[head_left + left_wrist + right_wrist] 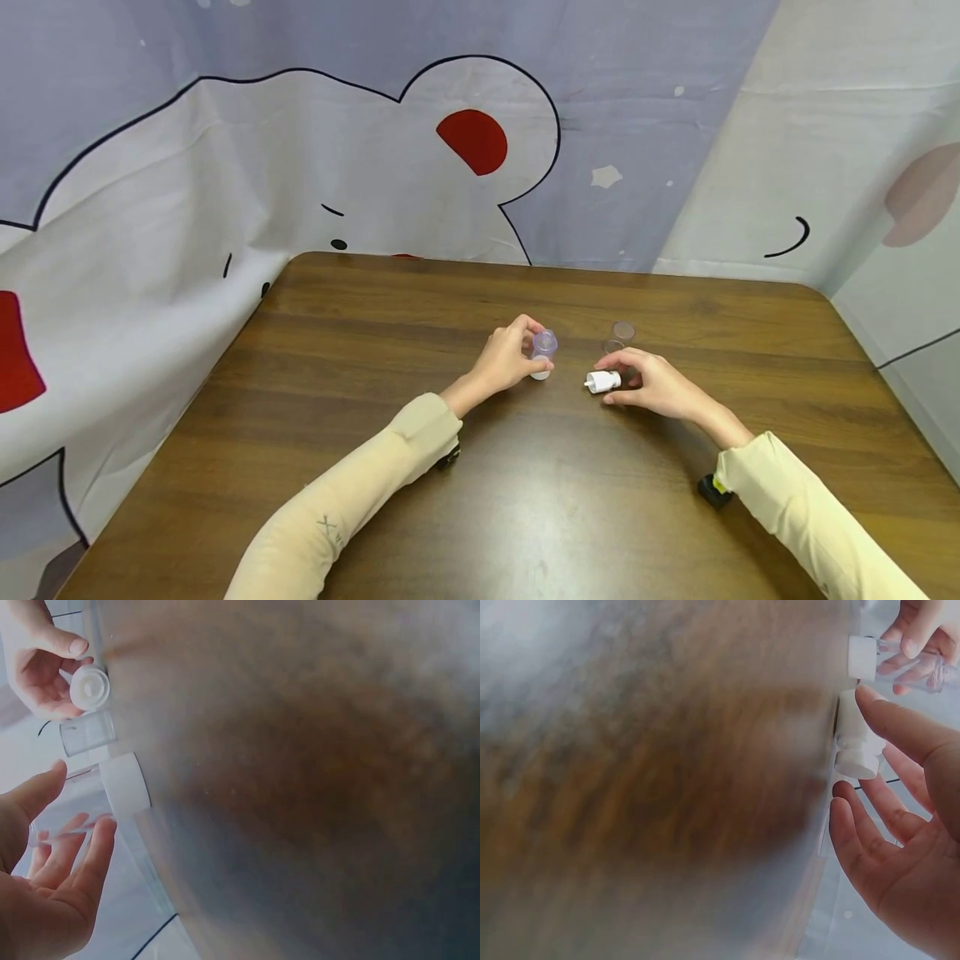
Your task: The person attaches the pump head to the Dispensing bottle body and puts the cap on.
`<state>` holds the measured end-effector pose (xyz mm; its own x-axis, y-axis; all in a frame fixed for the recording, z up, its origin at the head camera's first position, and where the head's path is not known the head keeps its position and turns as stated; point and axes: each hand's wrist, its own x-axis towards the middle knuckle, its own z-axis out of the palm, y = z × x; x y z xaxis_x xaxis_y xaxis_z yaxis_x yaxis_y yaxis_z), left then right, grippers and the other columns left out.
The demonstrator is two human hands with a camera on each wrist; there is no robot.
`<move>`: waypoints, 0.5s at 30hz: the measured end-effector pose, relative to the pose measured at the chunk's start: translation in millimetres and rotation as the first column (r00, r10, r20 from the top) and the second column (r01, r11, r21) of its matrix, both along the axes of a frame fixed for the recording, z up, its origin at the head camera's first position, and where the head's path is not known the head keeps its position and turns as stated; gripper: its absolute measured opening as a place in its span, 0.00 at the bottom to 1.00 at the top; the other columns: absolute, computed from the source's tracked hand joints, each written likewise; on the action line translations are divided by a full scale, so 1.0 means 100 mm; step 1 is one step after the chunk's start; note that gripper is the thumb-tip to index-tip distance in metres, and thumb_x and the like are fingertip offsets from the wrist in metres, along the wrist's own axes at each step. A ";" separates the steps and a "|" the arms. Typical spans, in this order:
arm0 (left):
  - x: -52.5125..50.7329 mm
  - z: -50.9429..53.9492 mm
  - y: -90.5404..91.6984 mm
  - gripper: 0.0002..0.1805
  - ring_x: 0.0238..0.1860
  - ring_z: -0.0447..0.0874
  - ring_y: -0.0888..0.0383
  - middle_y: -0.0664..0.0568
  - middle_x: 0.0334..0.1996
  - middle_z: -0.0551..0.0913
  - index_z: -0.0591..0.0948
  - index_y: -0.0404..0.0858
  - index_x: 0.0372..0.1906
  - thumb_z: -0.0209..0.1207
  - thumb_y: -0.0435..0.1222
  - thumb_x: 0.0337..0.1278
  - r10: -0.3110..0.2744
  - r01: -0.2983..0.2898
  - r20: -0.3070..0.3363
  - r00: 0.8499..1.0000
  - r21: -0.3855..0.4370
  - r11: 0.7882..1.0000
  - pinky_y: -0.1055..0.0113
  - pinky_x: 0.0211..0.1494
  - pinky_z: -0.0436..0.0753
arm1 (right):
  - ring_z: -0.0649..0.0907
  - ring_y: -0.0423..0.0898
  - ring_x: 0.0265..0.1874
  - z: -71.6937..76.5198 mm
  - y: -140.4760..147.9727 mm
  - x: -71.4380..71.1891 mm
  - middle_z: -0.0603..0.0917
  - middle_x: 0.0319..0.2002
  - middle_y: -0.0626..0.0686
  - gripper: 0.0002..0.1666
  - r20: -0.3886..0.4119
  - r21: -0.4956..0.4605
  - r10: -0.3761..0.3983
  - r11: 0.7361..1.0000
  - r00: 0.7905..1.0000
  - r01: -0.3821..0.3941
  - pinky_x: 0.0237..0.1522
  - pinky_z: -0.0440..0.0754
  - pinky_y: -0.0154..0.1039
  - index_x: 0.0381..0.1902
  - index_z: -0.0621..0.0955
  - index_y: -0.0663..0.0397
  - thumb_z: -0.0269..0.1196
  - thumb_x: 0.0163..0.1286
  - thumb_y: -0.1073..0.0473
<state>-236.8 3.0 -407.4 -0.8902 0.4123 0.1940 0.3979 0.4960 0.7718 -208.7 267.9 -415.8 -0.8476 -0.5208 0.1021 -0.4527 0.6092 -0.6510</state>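
Note:
In the head view, my left hand (508,358) holds a clear bottle (545,342) upright with a white part (540,368) at its bottom, thumb and fingers on either side. The left wrist view shows this white part (126,784) touching the tabletop. My right hand (660,385) has its thumb and fingers loosely spread around a white nozzle piece (602,382) lying on its side. Below that piece (857,763) in the right wrist view, a gap separates it from the curved fingers (843,814); whether the thumb touches it, I cannot tell.
A clear, cup-like piece (623,332) lies on the brown wooden table (420,300) just beyond my right fingers. Behind the table's far edge hangs a patterned curtain (360,150). Dark devices are strapped beneath both sleeves.

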 end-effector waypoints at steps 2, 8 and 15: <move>0.02 0.00 -0.01 0.25 0.43 0.87 0.49 0.40 0.41 0.87 0.73 0.33 0.49 0.71 0.32 0.46 -0.007 0.007 0.000 1.000 0.012 1.000 0.71 0.40 0.84 | 0.82 0.45 0.41 0.00 0.00 -0.01 0.83 0.47 0.52 0.26 0.003 0.000 0.001 1.000 1.000 -0.001 0.41 0.83 0.41 0.51 0.79 0.55 0.74 0.54 0.58; 0.07 -0.02 -0.02 0.25 0.43 0.88 0.50 0.40 0.42 0.86 0.73 0.32 0.49 0.71 0.32 0.46 -0.033 0.032 0.010 0.999 0.022 0.999 0.74 0.39 0.83 | 0.82 0.44 0.42 0.00 0.00 -0.01 0.83 0.46 0.53 0.27 -0.012 -0.001 0.008 1.000 1.000 -0.008 0.40 0.84 0.41 0.51 0.79 0.58 0.74 0.53 0.62; 0.10 -0.02 -0.04 0.26 0.44 0.87 0.49 0.40 0.41 0.86 0.73 0.31 0.49 0.72 0.30 0.44 -0.076 0.073 0.054 0.996 0.062 0.995 0.74 0.40 0.84 | 0.82 0.42 0.43 -0.01 0.00 -0.01 0.84 0.46 0.53 0.25 0.001 -0.013 0.017 1.000 1.000 -0.017 0.41 0.84 0.41 0.50 0.79 0.58 0.73 0.54 0.63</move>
<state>-227.1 -1.3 -409.4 -0.8677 0.4669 0.1706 0.3870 0.4191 0.8213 -209.2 267.9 -416.6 -0.8388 -0.5337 0.1079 -0.4623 0.5933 -0.6590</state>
